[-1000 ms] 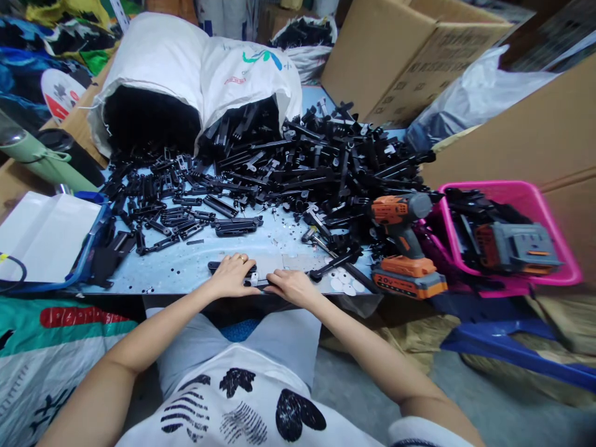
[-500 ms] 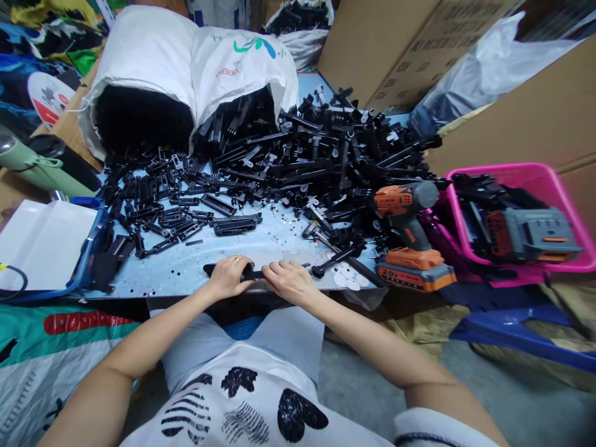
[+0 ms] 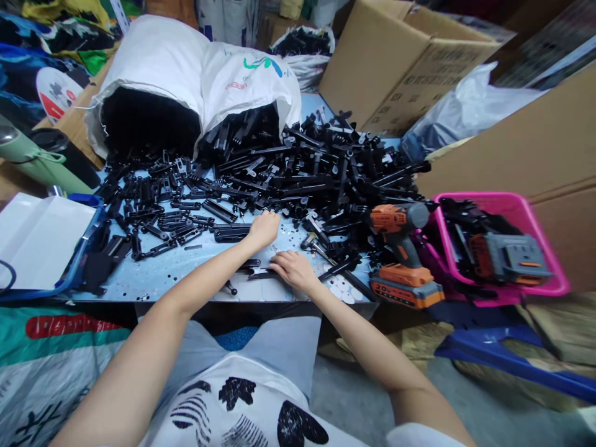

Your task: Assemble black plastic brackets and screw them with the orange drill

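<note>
left hand (image 3: 263, 228) moved forward, table edge (image 3: 186, 297) near

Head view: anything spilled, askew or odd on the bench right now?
Yes. Black plastic parts spill from the tipped white sack across the table. The orange drill sits at the table's right edge, partly overhanging. The left hand reaches into the parts; the right hand rests on one.

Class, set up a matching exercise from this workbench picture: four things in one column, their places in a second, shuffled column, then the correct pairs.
Things:
1. left hand
2. right hand
3. orange drill
4. grey battery pack

Places:
A. inside the pink basket
B. standing at the table's right edge
C. stretched forward to the black parts pile
D. resting on a flat black part near the front edge

Pairs: 1-C, 2-D, 3-B, 4-A
</note>
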{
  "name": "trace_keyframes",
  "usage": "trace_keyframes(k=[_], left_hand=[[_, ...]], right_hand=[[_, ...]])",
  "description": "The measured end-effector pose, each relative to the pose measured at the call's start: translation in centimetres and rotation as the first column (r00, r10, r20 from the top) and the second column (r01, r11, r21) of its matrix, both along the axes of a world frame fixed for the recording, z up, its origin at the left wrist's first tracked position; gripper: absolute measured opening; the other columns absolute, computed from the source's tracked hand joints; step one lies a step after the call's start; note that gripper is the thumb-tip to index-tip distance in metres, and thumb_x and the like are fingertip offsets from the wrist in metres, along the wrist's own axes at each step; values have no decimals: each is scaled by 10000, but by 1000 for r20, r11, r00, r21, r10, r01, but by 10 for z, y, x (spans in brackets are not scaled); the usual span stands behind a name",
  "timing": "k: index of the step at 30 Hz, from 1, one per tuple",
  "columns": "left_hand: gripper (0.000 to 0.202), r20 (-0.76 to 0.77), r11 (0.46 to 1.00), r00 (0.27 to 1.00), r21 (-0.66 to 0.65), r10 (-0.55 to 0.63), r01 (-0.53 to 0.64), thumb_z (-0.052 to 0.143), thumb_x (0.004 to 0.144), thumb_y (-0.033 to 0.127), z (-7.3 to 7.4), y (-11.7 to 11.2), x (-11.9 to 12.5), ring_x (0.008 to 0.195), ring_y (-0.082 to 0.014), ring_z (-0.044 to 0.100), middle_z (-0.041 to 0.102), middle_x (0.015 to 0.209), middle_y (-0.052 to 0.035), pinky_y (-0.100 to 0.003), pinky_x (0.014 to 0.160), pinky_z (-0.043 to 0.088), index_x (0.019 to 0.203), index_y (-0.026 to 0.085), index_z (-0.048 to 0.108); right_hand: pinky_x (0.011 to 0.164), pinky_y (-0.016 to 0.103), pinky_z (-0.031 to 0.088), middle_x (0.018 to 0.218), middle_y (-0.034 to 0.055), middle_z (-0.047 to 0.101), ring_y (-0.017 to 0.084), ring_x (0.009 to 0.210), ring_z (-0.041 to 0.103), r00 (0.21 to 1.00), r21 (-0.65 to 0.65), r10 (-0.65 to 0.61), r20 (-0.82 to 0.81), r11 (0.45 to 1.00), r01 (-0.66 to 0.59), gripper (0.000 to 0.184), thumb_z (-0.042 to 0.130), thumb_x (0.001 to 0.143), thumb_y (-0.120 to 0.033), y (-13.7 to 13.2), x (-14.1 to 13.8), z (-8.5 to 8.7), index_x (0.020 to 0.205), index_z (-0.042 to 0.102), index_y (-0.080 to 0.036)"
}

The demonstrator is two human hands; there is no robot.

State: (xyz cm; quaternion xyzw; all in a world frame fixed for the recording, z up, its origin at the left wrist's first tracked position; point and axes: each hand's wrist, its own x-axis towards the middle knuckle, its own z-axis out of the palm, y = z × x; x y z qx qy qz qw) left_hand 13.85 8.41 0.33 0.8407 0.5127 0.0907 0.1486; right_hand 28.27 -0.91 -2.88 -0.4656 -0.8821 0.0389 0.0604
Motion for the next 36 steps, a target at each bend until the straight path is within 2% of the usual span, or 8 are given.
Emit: trace_keyframes(k=[3, 6, 10, 14, 20, 28, 32, 36], left_hand=[[241, 13, 994, 995, -35, 101, -100, 399, 871, 54, -1, 35, 33, 1004, -270, 572, 617, 1005, -238, -372, 812, 455, 997, 9, 599], [224, 55, 993, 992, -31, 115, -114, 411, 849, 23, -2, 38, 35, 923, -241, 614, 634, 949, -211, -343, 788, 472, 936, 25, 618], [220, 172, 991, 979, 63, 108, -120, 458, 863, 97, -5, 6, -21, 934, -189, 613, 634, 1030, -128, -305, 830, 482, 1041, 104, 587], [196, 568, 912, 808, 231, 158, -341, 531, 862, 237, -20, -52, -107, 684, -124, 617, 648, 863, -50, -266, 694, 532, 1027, 144, 580], [191, 594, 815, 773, 324, 220, -481, 515, 884, 290, -57, -118, -163, 675, -128, 639, 657, 797, -38, -281, 677, 562, 1001, 158, 588], [200, 430, 800, 903, 539, 8, -264, 514, 884, 207, -74, -129, -171, 838, -208, 683, 691, 903, -119, -353, 767, 580, 1057, 149, 596], [219, 392, 809, 920, 537, 13, -240, 498, 892, 214, -75, -131, -177, 848, -220, 685, 692, 917, -131, -370, 781, 582, 1074, 144, 598], [203, 305, 766, 952, 615, -16, -185, 503, 881, 175, -69, -131, -176, 815, -215, 690, 698, 892, -132, -356, 749, 593, 1051, 130, 605]], right_hand=[[712, 262, 375, 929, 89, 647, 181, 863, 567, 956, -5, -292, 24, 956, 292, 334, 341, 969, -348, 20, 8, 10, 975, 625, -171], [697, 263, 391, 944, 98, 643, 196, 877, 577, 895, -4, -442, 65, 897, 443, 279, 363, 952, -288, 48, 17, 17, 980, 614, -170], [700, 301, 415, 987, 174, 618, 247, 908, 586, 822, 51, -554, 130, 832, 552, 246, 375, 922, -192, 84, 13, 11, 1025, 587, -120], [680, 314, 434, 988, 227, 589, 260, 878, 611, 754, 46, -629, 188, 773, 633, 289, 330, 873, -60, 106, -1, -2, 1028, 574, -56], [680, 299, 434, 1045, 189, 560, 228, 818, 602, 813, 36, -575, 99, 818, 574, 252, 436, 811, -115, 96, 1, -3, 994, 600, -59], [705, 262, 485, 804, 45, 654, 141, 687, 606, 840, -278, -319, -438, 937, 211, 161, 545, 778, -234, 34, -14, 38, 868, 657, -161], [620, 228, 480, 677, 7, 657, 128, 626, 612, 823, -457, -316, -473, 886, 77, 95, 599, 752, -253, 13, -29, 50, 781, 634, -170], [616, 218, 466, 682, 12, 651, 117, 611, 597, 876, -411, -237, -420, 910, 50, 67, 571, 760, -179, 11, -39, 48, 754, 636, -166]])
